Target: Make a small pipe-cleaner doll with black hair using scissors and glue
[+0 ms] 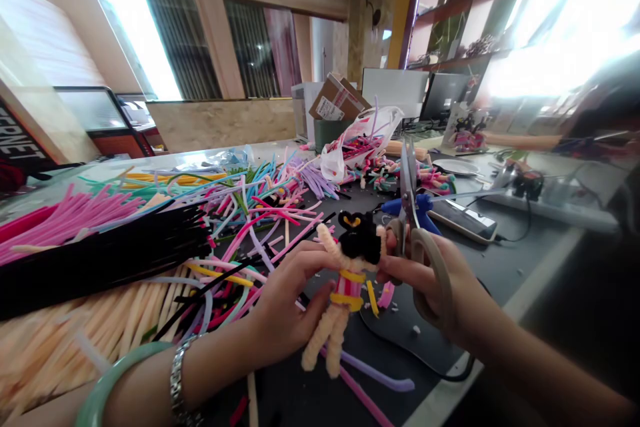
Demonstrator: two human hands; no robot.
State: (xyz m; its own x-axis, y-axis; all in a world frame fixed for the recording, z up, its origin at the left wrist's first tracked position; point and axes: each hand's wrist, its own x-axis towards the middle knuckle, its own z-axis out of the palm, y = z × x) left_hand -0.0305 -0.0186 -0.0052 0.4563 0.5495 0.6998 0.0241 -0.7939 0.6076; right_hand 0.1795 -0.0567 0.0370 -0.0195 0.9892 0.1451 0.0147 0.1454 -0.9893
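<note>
Between my hands is a pipe-cleaner doll [347,290], with black hair, beige arms and legs, and a pink striped body banded in yellow. My left hand [295,293] pinches it at its left side, thumb near the waist. My right hand [440,280] grips a pair of scissors [411,203] by the beige handles, blades pointing up. The fingertips of that hand also touch the doll's other arm. Behind the scissors lies a blue glue gun [425,213], partly covered by them. Small yellow and pink offcuts [373,298] rest on the table beside the doll.
Black pipe cleaners [110,260] and beige ones [100,340] lie bundled at left, with loose coloured stems around them. A plastic bag [350,147] and a cardboard box [339,99] stand behind. At right are a phone [465,219], a cable and a power strip [555,207].
</note>
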